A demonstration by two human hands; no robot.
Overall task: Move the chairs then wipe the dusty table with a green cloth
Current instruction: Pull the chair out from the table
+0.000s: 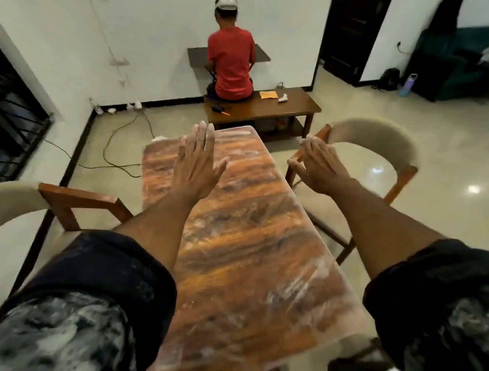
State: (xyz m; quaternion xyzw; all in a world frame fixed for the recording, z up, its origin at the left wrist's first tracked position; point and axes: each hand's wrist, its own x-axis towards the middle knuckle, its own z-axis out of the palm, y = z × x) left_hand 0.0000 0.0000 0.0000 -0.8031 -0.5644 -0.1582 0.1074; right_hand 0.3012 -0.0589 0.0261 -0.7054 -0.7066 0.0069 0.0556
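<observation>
You are holding both hands out over the scene with nothing in either grip. Your left hand (197, 166) is hovering above the far half of the dusty counter (252, 241), fingers straight and spread. Your right hand (318, 167) is reaching out past the counter's right edge, fingers spread and slack, toward the wooden arm of the right chair (376, 152); whether the fingertips are touching that arm cannot be told from this view.

The chair-moving step is looking like the one in hand. The right chair is standing just beside the counter's right edge, angled slightly away. The left chair (69, 203) is sitting near the left edge, its wooden arm pointing toward the counter. White dust is streaking the wood-grain top from end to end, so no wiping is showing yet.

The green cloth is not showing anywhere in view.

For the next move, you are likely needing to close your right hand round the chair arm and draw the chair well clear, then find the cloth.

Beyond, a person in a red shirt (231, 64) is sitting on a low bench (291, 103), facing the wall.
</observation>
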